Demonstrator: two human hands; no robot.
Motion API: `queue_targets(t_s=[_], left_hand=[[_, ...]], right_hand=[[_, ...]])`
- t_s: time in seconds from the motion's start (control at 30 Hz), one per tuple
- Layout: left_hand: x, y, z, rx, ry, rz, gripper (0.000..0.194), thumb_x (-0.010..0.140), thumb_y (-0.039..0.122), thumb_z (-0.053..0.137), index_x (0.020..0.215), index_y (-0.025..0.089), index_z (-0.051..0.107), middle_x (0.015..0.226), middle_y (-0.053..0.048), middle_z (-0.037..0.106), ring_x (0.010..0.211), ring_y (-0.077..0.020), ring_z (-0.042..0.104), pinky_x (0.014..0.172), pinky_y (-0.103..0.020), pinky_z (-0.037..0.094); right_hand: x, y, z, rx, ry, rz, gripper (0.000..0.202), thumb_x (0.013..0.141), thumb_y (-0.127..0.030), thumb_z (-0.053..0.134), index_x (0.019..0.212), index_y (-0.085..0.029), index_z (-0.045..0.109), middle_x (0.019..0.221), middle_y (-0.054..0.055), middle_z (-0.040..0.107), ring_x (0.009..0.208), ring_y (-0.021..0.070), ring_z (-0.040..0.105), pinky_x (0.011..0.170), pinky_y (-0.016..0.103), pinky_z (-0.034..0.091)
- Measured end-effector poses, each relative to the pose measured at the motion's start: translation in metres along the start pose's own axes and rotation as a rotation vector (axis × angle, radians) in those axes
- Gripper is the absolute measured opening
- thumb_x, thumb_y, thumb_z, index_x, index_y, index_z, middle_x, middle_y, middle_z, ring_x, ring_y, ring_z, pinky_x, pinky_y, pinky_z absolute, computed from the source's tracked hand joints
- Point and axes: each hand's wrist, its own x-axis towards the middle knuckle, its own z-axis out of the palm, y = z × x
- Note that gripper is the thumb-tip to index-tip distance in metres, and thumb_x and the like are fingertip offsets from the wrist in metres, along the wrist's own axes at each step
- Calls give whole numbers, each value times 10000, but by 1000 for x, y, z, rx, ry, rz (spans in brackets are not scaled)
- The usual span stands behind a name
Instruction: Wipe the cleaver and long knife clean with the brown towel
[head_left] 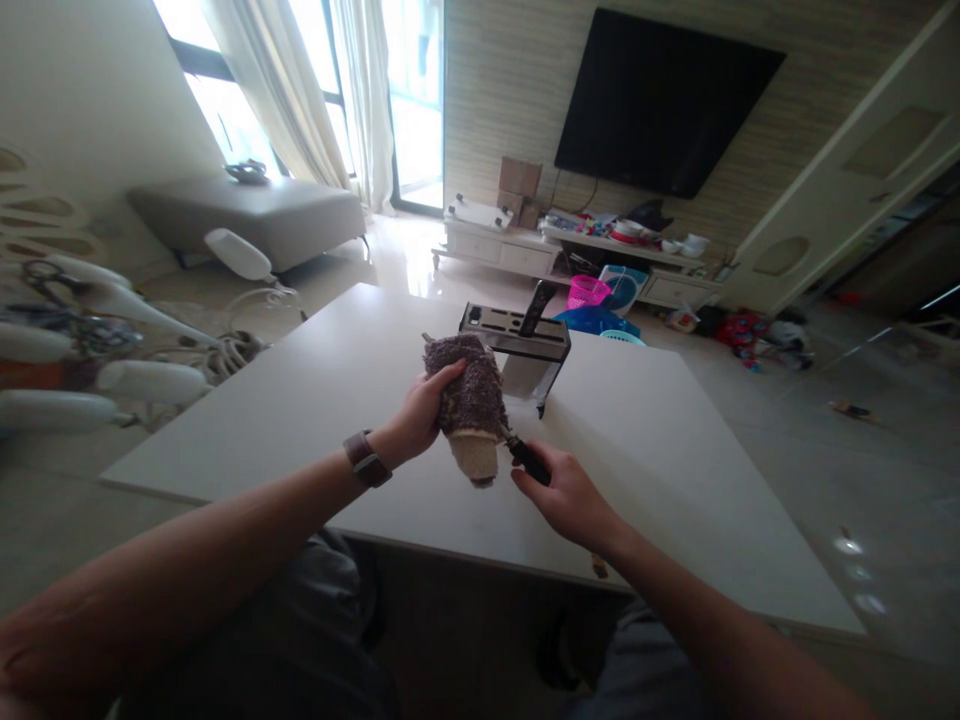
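Observation:
My left hand [421, 412] is closed round the left side of a fuzzy purple-brown cloth [471, 385], its thumb on top. A pale, flat piece [477, 458] sticks out below the cloth. In my right hand [566, 492] is a black-handled tool [529, 458], whose metal end meets the cloth's lower right edge; the rest of that end is hidden. Just behind the cloth stands a metal knife block [517, 333] with one black-handled knife [537, 306] in its top.
The white table [637, 480] spreads under both hands. Past its far edge are a pink basket [588, 292], blue items and a low cabinet [499, 252]. White lamp-like shapes [154, 382] stand at the left.

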Motion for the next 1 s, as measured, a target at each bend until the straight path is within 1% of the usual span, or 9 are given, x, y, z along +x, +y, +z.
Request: queue_targets(t_s=[0.23, 0.33, 0.47, 0.57, 0.7, 0.83, 0.93, 1.0], left_hand=[[-2, 2, 1, 6, 5, -17, 295, 873, 286, 752, 1107, 107, 732, 1043, -149, 806, 852, -238, 781, 823, -346, 655], [-2, 2, 2, -5, -12, -15, 304, 870, 291, 758, 1111, 108, 738, 1069, -155, 804, 881, -249, 783, 846, -358, 654], [-5, 2, 3, -15, -23, -3, 285, 854, 293, 779, 1077, 116, 752, 1037, -141, 810, 876, -251, 784, 868, -368, 650], [-9, 0, 3, 10, -52, 2, 301, 837, 303, 804, 1067, 114, 759, 1029, -139, 813, 872, -253, 782, 843, -362, 648], [-18, -9, 5, 88, -121, -22, 375, 787, 330, 859, 1072, 102, 772, 1075, -154, 807, 915, -269, 776, 850, -358, 632], [-31, -21, 10, 108, -166, -62, 402, 746, 348, 899, 1052, 114, 784, 1113, -151, 802, 943, -267, 768, 860, -350, 617], [-39, -27, 14, 102, -169, -81, 385, 742, 326, 906, 1038, 111, 786, 1129, -154, 798, 930, -250, 763, 865, -342, 612], [-41, -28, 16, 79, -157, -88, 357, 743, 308, 905, 1016, 110, 787, 1104, -149, 803, 905, -239, 762, 856, -333, 611]], right_hand=[[0, 1, 0, 26, 8, -12, 165, 891, -310, 621, 940, -164, 681, 847, 44, 700, 756, 186, 597, 703, 300, 436], [0, 2, 0, 44, 10, -19, 155, 889, -306, 635, 947, -171, 685, 826, 34, 687, 739, 179, 578, 697, 294, 434], [0, 2, 0, 41, 10, -17, 161, 911, -332, 617, 884, -181, 664, 744, 3, 618, 681, 161, 517, 637, 280, 382], [0, 2, 0, 44, 12, -6, 203, 938, -354, 584, 851, -181, 647, 714, -6, 579, 666, 155, 491, 617, 279, 350], [1, 1, 0, 94, 12, -9, 211, 940, -353, 579, 862, -172, 653, 762, 14, 624, 697, 162, 517, 659, 287, 382], [2, 3, 1, 169, 3, -43, 189, 925, -324, 585, 929, -161, 680, 823, 37, 680, 759, 184, 578, 710, 299, 437], [3, 5, 2, 211, -9, -51, 191, 919, -305, 587, 965, -155, 696, 883, 53, 713, 826, 206, 622, 758, 312, 472], [3, 5, 3, 221, -16, -45, 190, 917, -307, 594, 965, -156, 699, 891, 52, 718, 834, 209, 626, 768, 313, 480]])
